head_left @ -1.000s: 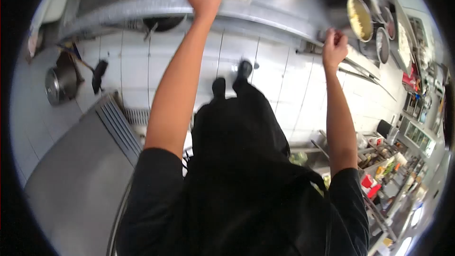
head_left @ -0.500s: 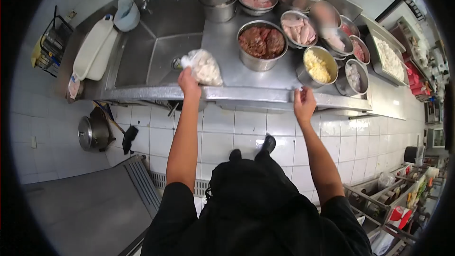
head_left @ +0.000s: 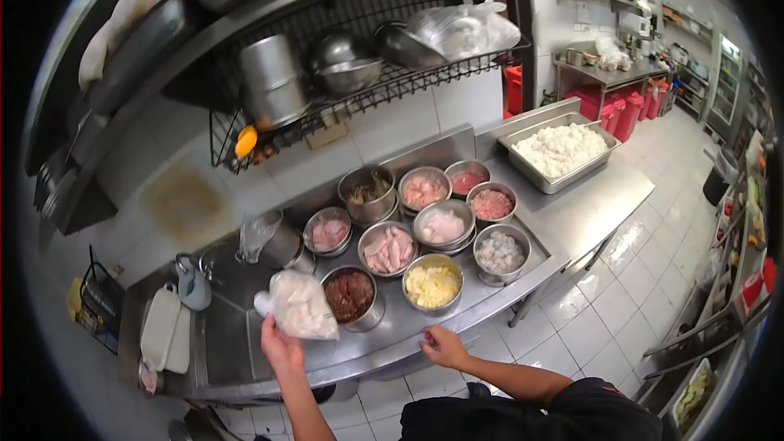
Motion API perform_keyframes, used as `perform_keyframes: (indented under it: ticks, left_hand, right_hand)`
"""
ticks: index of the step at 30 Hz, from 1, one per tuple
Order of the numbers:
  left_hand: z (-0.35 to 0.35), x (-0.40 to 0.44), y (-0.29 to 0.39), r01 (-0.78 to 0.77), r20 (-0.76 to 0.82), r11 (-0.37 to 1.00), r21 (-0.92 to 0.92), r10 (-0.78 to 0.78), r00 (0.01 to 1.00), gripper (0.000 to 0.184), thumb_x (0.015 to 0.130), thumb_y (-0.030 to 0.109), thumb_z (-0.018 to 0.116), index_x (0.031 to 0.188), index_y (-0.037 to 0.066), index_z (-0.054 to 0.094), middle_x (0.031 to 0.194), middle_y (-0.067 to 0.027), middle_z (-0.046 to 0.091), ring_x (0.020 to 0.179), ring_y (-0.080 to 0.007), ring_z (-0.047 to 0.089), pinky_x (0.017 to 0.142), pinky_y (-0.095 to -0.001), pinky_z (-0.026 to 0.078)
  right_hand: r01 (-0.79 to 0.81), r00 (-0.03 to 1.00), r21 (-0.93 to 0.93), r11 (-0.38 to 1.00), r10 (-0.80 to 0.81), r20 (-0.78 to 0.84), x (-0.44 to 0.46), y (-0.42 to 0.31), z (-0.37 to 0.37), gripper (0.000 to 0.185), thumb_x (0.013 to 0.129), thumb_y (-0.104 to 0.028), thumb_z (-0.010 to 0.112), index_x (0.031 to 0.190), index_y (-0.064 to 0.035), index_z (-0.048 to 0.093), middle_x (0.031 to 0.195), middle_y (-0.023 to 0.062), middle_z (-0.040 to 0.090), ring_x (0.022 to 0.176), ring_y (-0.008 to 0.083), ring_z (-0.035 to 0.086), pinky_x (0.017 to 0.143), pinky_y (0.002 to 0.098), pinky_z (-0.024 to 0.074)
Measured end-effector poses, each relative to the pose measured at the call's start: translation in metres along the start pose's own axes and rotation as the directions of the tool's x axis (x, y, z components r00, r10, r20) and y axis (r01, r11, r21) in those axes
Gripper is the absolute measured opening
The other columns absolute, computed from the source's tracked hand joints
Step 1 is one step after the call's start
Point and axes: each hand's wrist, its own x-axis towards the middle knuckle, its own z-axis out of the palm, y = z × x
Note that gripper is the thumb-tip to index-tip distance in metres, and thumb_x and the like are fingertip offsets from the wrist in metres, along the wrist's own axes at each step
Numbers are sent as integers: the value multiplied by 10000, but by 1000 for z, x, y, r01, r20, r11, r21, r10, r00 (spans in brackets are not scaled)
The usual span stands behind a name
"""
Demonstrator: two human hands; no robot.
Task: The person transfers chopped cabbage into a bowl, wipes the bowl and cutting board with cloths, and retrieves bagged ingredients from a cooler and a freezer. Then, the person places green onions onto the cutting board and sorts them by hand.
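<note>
My left hand (head_left: 282, 349) grips a clear plastic bag (head_left: 302, 304) of whitish pieces by its gathered neck. The bag is lifted over the steel counter, in front of a pot of dark red meat (head_left: 351, 296). At the counter's front edge, my right hand (head_left: 445, 348) is closed with its fingers curled; whatever they may hold is hidden. Nearest to it stands a steel pot of chopped yellow food (head_left: 434, 284). Right of that pot is a container of greyish, translucent pieces (head_left: 501, 254), and behind it a bowl of pale raw meat strips (head_left: 387, 248).
More bowls of raw meat (head_left: 425, 188) crowd the back of the counter. A deep tray of white rice-like food (head_left: 562, 149) stands at the right. The sink (head_left: 233, 343) lies to the left. A wire shelf (head_left: 367, 90) with pots hangs above.
The view has tilted up and swung right, bringing the shelf and far room into sight. My left hand has raised the bag off the counter. My right hand stays closed near the front edge.
</note>
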Motion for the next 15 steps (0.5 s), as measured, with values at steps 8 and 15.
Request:
perform_keyframes:
  ticks: [8, 15]
  left_hand:
    - [302, 64, -50, 319, 534, 948, 15, -277, 799, 340, 964, 166, 479, 1234, -38, 520, 1248, -154, 601, 1148, -271, 588, 1017, -418, 461]
    - [549, 148, -111, 195, 459, 961, -196, -86, 884, 295, 914, 21, 416, 1183, -68, 498, 1222, -176, 565, 1097, -347, 597, 913, -571, 512]
  right_hand:
    - [-270, 959, 244, 931, 236, 157, 3, 4, -14, 248, 843, -161, 696, 1038, -16, 643, 734, 51, 640, 651, 127, 603, 623, 293, 503]
    - [-412, 871, 269, 870, 463, -162, -32, -19, -112, 228, 877, -156, 692, 1054, -18, 656, 782, 30, 667, 705, 99, 622, 641, 259, 505]
